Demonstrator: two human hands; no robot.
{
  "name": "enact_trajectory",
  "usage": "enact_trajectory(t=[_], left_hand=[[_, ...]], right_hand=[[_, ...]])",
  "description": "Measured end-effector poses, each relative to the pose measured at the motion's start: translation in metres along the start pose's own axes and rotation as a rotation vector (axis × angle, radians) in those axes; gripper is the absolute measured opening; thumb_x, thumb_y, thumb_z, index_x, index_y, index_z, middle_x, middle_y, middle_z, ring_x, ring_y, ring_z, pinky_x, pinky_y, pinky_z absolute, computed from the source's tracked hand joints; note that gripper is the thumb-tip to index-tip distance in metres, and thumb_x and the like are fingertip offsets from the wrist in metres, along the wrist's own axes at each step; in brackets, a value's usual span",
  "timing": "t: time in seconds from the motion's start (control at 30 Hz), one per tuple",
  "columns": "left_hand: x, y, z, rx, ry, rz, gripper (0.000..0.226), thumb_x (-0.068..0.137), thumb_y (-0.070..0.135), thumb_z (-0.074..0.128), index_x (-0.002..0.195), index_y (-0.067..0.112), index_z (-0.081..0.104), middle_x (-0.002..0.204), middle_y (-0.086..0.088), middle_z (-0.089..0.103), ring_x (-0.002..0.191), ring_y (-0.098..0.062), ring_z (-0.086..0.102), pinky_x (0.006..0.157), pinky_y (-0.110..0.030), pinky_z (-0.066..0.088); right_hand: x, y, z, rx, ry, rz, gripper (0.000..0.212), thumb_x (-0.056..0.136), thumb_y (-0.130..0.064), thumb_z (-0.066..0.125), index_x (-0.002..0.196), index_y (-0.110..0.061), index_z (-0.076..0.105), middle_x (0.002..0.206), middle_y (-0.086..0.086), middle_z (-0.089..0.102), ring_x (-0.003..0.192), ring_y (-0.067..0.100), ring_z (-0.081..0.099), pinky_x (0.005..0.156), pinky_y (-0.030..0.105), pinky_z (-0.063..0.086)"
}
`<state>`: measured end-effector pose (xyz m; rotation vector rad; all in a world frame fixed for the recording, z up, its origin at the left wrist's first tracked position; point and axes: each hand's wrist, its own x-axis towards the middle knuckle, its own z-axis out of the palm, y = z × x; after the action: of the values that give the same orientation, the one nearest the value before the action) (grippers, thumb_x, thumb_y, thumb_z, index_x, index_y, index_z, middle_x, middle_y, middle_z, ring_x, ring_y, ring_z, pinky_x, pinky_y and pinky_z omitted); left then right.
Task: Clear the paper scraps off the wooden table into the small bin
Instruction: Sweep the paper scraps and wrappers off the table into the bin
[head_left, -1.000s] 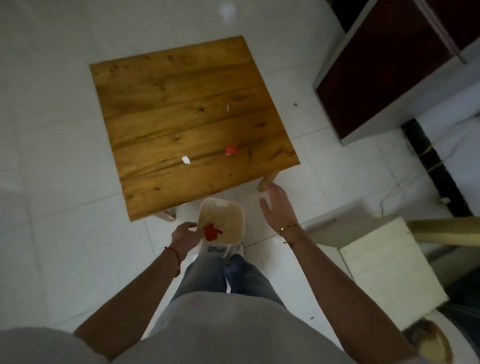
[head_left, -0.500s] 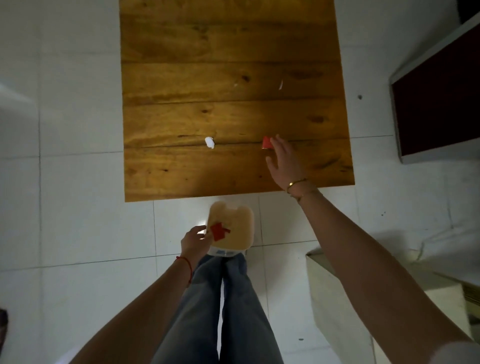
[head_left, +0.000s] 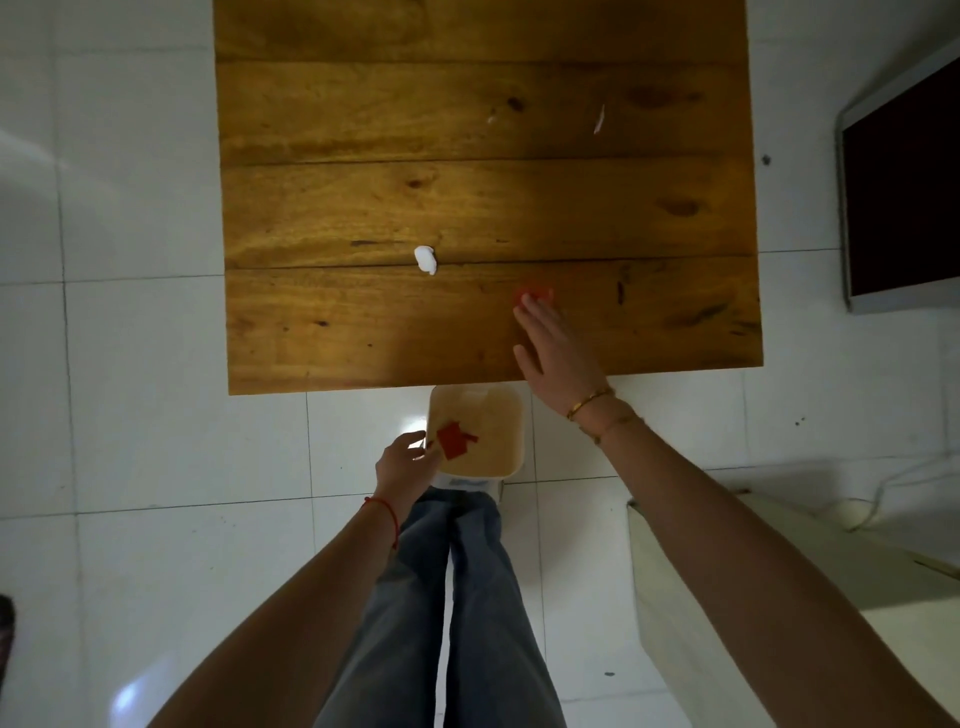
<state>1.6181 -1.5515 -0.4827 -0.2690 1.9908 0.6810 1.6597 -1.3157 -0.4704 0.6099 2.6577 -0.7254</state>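
Note:
The wooden table (head_left: 363, 332) fills the upper middle of the head view. A small cream bin (head_left: 511, 415) sits on the floor just under the table's near edge, with a red paper piece (head_left: 453, 440) inside it. My left hand (head_left: 406, 464) grips the bin's left rim. My right hand (head_left: 558, 353) lies flat and open on the table, fingertips touching a blurred red scrap (head_left: 537, 292). A white crumpled scrap (head_left: 426, 259) lies mid-table. Two small white scraps (head_left: 599, 119) (head_left: 491, 119) lie farther back.
White tiled floor (head_left: 130, 389) surrounds the table. A dark-fronted cabinet (head_left: 904, 182) stands at the right. A cream box-like unit (head_left: 779, 597) sits at the lower right beside my legs (head_left: 457, 597).
The red scrap has slid toward the table's near edge under my right hand's fingertips. The view has closed in on the table. My left hand still holds the bin.

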Motion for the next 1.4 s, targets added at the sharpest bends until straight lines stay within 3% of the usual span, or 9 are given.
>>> enact_trajectory(t=[0.17, 0.27, 0.37, 0.53, 0.83, 1.1, 1.27, 1.4], left_hand=[[0.000, -0.001, -0.004, -0.027, 0.008, -0.008, 0.050, 0.079, 0.044, 0.065, 0.121, 0.020, 0.058, 0.115, -0.005, 0.069, 0.089, -0.018, 0.063, 0.079, -0.029, 0.052], [0.001, -0.002, -0.007, -0.054, 0.008, -0.016, 0.051, 0.079, 0.045, 0.066, 0.123, 0.020, 0.057, 0.116, -0.005, 0.069, 0.089, -0.017, 0.064, 0.073, -0.024, 0.051], [0.003, -0.004, -0.010, -0.059, 0.011, -0.013, 0.048, 0.080, 0.042, 0.065, 0.122, 0.019, 0.057, 0.117, -0.005, 0.069, 0.093, -0.020, 0.065, 0.086, -0.034, 0.052], [0.005, -0.006, -0.017, -0.006, 0.027, 0.023, 0.046, 0.085, 0.039, 0.060, 0.125, 0.016, 0.056, 0.120, -0.007, 0.067, 0.101, -0.022, 0.064, 0.091, -0.034, 0.049], [0.003, -0.005, -0.032, 0.024, 0.098, 0.072, 0.045, 0.085, 0.038, 0.061, 0.123, 0.013, 0.060, 0.118, -0.008, 0.068, 0.108, -0.023, 0.064, 0.096, -0.034, 0.047], [0.008, -0.007, -0.040, 0.082, 0.029, 0.074, 0.049, 0.086, 0.042, 0.059, 0.124, 0.011, 0.060, 0.128, -0.006, 0.063, 0.119, -0.025, 0.057, 0.105, -0.040, 0.041], [0.003, -0.005, -0.039, 0.063, 0.023, 0.061, 0.046, 0.085, 0.039, 0.062, 0.121, 0.011, 0.061, 0.119, -0.007, 0.068, 0.092, -0.014, 0.060, 0.091, -0.032, 0.048], [-0.004, -0.001, -0.038, 0.100, 0.006, 0.072, 0.045, 0.085, 0.036, 0.062, 0.122, 0.011, 0.061, 0.119, -0.008, 0.068, 0.093, -0.016, 0.062, 0.090, -0.030, 0.048]], right_hand=[[-0.061, -0.039, 0.030, -0.048, -0.167, -0.262, 0.049, 0.100, -0.038, 0.025, 0.145, -0.018, 0.030, 0.155, 0.004, 0.030, 0.145, 0.021, 0.021, 0.119, 0.044, 0.019], [-0.079, -0.054, 0.039, 0.043, -0.207, -0.301, 0.047, 0.100, -0.034, 0.031, 0.143, -0.015, 0.037, 0.149, 0.006, 0.040, 0.140, 0.022, 0.032, 0.116, 0.044, 0.028], [-0.058, -0.059, 0.028, 0.046, -0.107, -0.248, 0.046, 0.100, -0.030, 0.031, 0.144, -0.017, 0.034, 0.152, 0.004, 0.035, 0.141, 0.020, 0.029, 0.117, 0.041, 0.026], [0.021, -0.064, -0.008, -0.031, 0.002, -0.164, 0.050, 0.100, -0.029, 0.028, 0.148, -0.016, 0.022, 0.159, 0.003, 0.017, 0.147, 0.020, 0.009, 0.120, 0.039, 0.011], [0.083, -0.080, -0.018, -0.094, -0.075, -0.231, 0.055, 0.100, -0.026, 0.033, 0.150, -0.014, 0.015, 0.161, 0.004, 0.008, 0.148, 0.019, 0.003, 0.121, 0.037, 0.005], [0.055, -0.079, -0.003, -0.068, -0.101, -0.305, 0.050, 0.099, -0.025, 0.035, 0.147, -0.014, 0.025, 0.159, 0.003, 0.018, 0.148, 0.019, 0.006, 0.121, 0.037, 0.006], [-0.012, -0.073, 0.022, -0.053, -0.157, -0.304, 0.053, 0.099, -0.029, 0.030, 0.150, -0.021, 0.015, 0.159, -0.003, 0.014, 0.147, 0.016, 0.001, 0.121, 0.038, 0.005], [-0.068, -0.072, 0.041, -0.014, -0.211, -0.293, 0.053, 0.098, -0.034, 0.021, 0.150, -0.019, 0.019, 0.158, 0.002, 0.020, 0.147, 0.018, 0.008, 0.121, 0.038, 0.013]])
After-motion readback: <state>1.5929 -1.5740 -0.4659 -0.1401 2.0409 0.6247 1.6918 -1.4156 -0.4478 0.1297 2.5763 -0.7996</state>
